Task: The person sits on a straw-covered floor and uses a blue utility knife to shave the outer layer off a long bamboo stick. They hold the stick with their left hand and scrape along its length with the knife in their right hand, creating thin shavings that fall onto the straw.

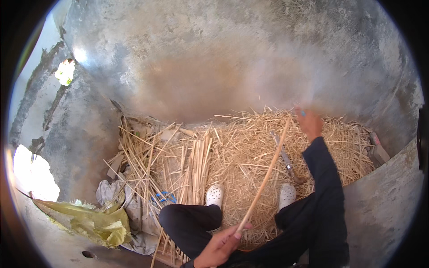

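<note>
My left hand (220,246) is closed around the lower end of a long, pale wooden strip (263,182), which looks like split bamboo. The strip slants up and away to the right, over the shavings. Beyond its far end, my right hand (309,124) reaches toward the back wall, a small blue thing on or at one finger. Motion smears its fingertips, so whether they hold anything is hidden. Below that hand, a curved-handled knife (288,164) with a metal blade lies on the shavings (250,161), between my right shoe and the strip.
A bundle of split strips (196,167) lies left of my white clogs (215,195). More loose strips cross at the far left. A yellowish sack (96,221) and grey cloth (138,219) lie nearer me. Concrete walls (214,58) enclose the space; the left one has bright holes.
</note>
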Motion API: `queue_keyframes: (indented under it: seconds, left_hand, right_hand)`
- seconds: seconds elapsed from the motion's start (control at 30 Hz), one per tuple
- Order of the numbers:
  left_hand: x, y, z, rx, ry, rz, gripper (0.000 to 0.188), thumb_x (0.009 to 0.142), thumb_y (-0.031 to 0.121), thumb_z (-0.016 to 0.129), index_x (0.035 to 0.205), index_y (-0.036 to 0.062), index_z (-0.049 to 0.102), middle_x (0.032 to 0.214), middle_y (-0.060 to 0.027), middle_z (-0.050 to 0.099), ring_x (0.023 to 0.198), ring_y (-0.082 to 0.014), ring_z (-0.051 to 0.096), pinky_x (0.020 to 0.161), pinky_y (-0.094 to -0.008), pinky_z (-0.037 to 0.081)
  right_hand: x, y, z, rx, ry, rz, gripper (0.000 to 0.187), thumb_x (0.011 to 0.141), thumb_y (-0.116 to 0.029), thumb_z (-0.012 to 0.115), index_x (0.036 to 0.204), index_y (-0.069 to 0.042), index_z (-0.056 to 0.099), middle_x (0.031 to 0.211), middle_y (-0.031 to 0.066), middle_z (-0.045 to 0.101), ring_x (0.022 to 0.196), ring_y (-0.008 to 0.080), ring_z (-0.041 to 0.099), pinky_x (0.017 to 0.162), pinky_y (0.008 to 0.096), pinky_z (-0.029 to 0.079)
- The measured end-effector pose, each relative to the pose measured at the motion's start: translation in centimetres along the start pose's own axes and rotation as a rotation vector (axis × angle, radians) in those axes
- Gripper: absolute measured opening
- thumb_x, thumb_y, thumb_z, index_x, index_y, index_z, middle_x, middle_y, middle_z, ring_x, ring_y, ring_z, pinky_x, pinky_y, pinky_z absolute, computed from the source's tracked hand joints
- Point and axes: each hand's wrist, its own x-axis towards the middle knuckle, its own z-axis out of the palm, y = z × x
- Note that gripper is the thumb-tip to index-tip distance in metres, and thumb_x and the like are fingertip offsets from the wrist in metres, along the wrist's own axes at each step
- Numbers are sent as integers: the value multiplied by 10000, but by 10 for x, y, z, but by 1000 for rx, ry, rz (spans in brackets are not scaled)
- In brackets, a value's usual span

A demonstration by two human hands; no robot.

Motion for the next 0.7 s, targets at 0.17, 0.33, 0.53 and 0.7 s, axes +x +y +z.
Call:
queue_keyframes:
  seconds: [0.17, 0.33, 0.53, 0.7]
  left_hand:
    - [17, 0, -9, -174, 121, 42, 407, 1026, 212, 463, 1343, -41, 487, 585, 65, 376, 485, -23, 330, 466, -183, 279]
    - [27, 15, -21, -180, 154, 167, 447, 1040, 223, 454, 1408, -31, 431, 595, 71, 369, 517, -13, 329, 488, -175, 270]
    - [29, 16, -12, -136, 143, 135, 457, 1041, 215, 450, 1422, -33, 417, 601, 73, 364, 517, -18, 324, 489, -180, 260]
    - [31, 10, -12, -141, 132, 144, 451, 1044, 206, 445, 1430, -25, 413, 619, 85, 356, 530, -13, 312, 495, -183, 251]
  right_hand:
    - [-39, -57, -19, 299, -142, -194, 611, 919, -623, 479, 745, -87, 714, 593, 128, 607, 546, 329, 592, 504, 427, 448]
    - [-105, -149, -98, 574, -235, -684, 661, 755, -767, 589, 553, -138, 562, 467, 54, 491, 404, 232, 528, 425, 357, 420]
    - [-107, -151, -78, 516, -260, -556, 673, 756, -772, 587, 552, -131, 570, 459, 65, 508, 402, 241, 552, 399, 370, 415]
    - [-114, -150, -83, 546, -216, -631, 702, 805, -761, 541, 521, -119, 547, 432, 54, 499, 383, 236, 541, 378, 367, 403]
